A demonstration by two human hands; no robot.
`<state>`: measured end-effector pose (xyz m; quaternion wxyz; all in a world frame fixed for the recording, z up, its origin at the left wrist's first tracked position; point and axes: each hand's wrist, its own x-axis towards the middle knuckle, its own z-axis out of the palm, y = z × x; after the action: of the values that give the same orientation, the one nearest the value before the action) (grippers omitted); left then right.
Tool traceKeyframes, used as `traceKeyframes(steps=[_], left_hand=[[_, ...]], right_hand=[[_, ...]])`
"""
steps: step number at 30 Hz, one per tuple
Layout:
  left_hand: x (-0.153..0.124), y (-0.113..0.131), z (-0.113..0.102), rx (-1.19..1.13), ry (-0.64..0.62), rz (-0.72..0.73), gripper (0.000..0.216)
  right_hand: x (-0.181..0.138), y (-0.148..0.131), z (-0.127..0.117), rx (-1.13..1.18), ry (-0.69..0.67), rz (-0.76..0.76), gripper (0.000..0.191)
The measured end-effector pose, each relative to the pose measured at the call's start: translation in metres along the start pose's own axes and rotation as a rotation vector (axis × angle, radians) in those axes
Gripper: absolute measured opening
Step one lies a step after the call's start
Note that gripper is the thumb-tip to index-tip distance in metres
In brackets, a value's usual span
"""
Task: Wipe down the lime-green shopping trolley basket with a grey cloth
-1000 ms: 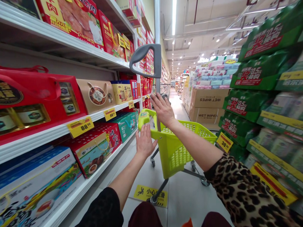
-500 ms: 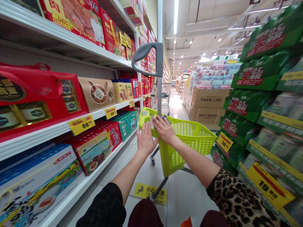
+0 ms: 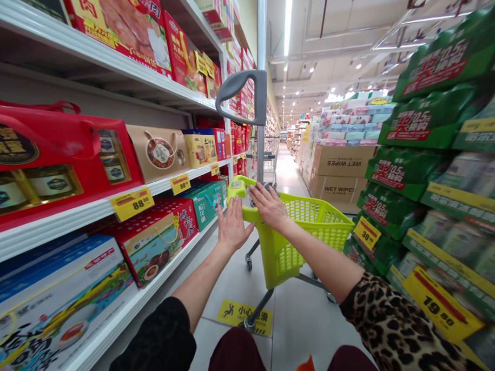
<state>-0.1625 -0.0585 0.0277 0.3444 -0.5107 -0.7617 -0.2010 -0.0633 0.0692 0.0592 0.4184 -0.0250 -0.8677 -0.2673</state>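
My view takes in a lime-green shopping cart (image 3: 272,262) standing upright on the tiled floor (image 3: 303,328). From where I watch, its solid end panel is nearest; the perforated basket (image 3: 323,226) slants ahead toward the floor's right edge. A metal pole (image 3: 260,159) rises from the near end, carrying a grey loop handle (image 3: 260,99). Grey legs (image 3: 263,304) on castors (image 3: 249,263) bear it.

You were in a supermarket aisle (image 3: 300,312), indicated by stocked shelves (image 3: 93,55), yellow price tags (image 3: 132,203) and a shopping cart (image 3: 274,257).
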Motion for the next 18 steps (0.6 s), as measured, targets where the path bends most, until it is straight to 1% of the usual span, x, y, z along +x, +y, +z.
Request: traceKeyframes(steps=[2, 4, 10, 12, 14, 18], left_hand=[[0.004, -0.003, 0.000, 0.004, -0.010, 0.000, 0.076], [0.007, -0.003, 0.002, 0.000, -0.027, -0.005, 0.076], [0.009, -0.002, 0.007, -0.018, -0.019, -0.034, 0.074], [0.007, 0.000, 0.007, -0.021, -0.011, -0.034, 0.075], [0.005, 0.001, 0.007, -0.025, -0.009, -0.040, 0.075], [0.003, 0.004, 0.007, -0.037, -0.015, -0.064, 0.076]], right_hand=[[-0.007, -0.003, 0.002, 0.019, -0.023, -0.023, 0.045], [-0.001, 0.001, 0.000, 0.031, -0.019, -0.023, 0.045], [0.061, 0.029, -0.022, 0.012, 0.085, 0.098, 0.049], [0.070, 0.033, -0.024, 0.009, 0.094, 0.101, 0.050], [0.067, 0.032, -0.022, 0.004, 0.095, 0.084, 0.049], [0.038, 0.020, -0.010, -0.004, 0.063, 0.026, 0.047]])
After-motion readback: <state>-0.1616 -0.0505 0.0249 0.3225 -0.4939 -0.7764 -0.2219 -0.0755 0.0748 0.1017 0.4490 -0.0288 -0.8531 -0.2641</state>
